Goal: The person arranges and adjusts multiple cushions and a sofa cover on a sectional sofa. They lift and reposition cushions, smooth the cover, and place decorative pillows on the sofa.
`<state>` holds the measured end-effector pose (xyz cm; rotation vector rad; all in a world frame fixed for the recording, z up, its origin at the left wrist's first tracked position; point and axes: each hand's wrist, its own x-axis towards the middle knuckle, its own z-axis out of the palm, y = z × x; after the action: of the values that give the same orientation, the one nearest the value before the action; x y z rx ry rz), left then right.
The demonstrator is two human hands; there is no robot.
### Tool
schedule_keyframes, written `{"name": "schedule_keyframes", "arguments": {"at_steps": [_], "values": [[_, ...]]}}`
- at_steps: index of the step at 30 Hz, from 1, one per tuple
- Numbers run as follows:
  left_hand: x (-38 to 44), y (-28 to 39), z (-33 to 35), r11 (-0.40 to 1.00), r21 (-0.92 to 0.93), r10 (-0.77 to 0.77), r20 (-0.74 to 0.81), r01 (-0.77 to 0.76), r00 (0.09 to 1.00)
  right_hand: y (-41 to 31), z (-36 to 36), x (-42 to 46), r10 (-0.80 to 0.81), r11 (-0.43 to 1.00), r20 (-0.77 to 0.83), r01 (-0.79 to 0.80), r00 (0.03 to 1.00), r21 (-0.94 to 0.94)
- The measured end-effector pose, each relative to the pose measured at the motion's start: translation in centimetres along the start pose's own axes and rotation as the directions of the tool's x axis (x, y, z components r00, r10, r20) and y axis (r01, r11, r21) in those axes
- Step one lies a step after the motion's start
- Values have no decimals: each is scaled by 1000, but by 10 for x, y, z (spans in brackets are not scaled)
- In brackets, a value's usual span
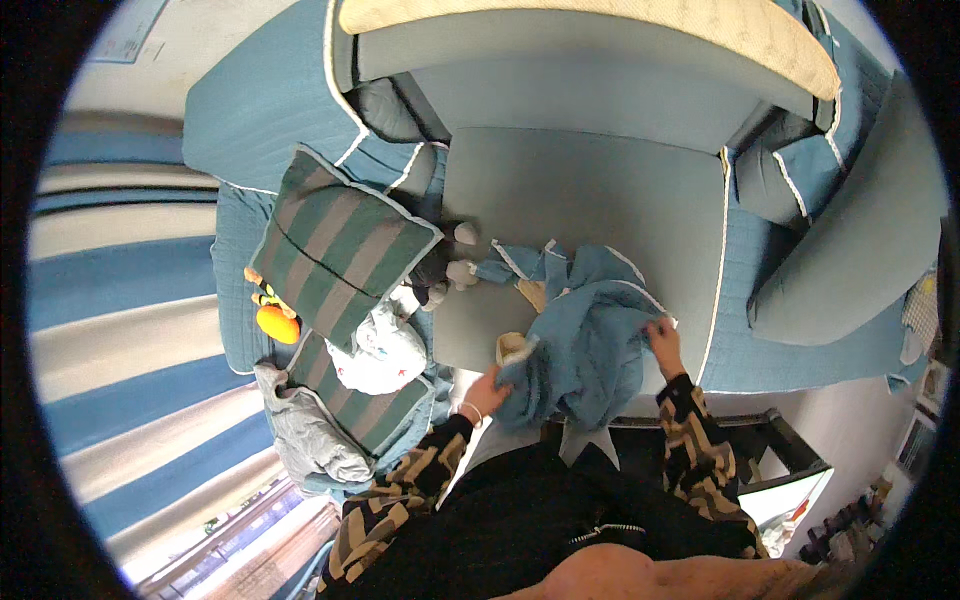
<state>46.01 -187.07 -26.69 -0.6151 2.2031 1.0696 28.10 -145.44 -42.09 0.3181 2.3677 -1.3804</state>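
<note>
A crumpled blue fabric cover [600, 337] with white piping lies bunched over the front of the grey sofa seat [585, 187]. On the right, my right hand [664, 345] pinches its piped edge between thumb and fingers. My left hand [486, 391] is at the lower left side of the cloth, its fingers against the fabric; whether they grip it is unclear. Just above that hand, a cream-coloured part [513, 348] of the bundle curls up. Another strip of piped blue cloth reaches left towards a dark plush toy [435, 274] with grey paws.
To the left are a green-and-grey striped cushion [345, 247], a white cloth bundle [382, 349], an orange toy [277, 324] and a crumpled grey cloth [315, 435]. A loose grey cushion [847, 225] leans at right. Cream fabric [600, 11] covers the sofa's back edge.
</note>
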Motion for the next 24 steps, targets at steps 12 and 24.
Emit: {"name": "schedule_keyframes", "arguments": {"at_steps": [12,24], "values": [[137,-104,-132,362,-917,-493,-340,-166,801,6,-125,-10,-32,999,-644,40,765,-2],[103,-157,-389,-356,-778,-254,-452,-517,855,-257,315,-9,-277,960,318,243,907,141]]}}
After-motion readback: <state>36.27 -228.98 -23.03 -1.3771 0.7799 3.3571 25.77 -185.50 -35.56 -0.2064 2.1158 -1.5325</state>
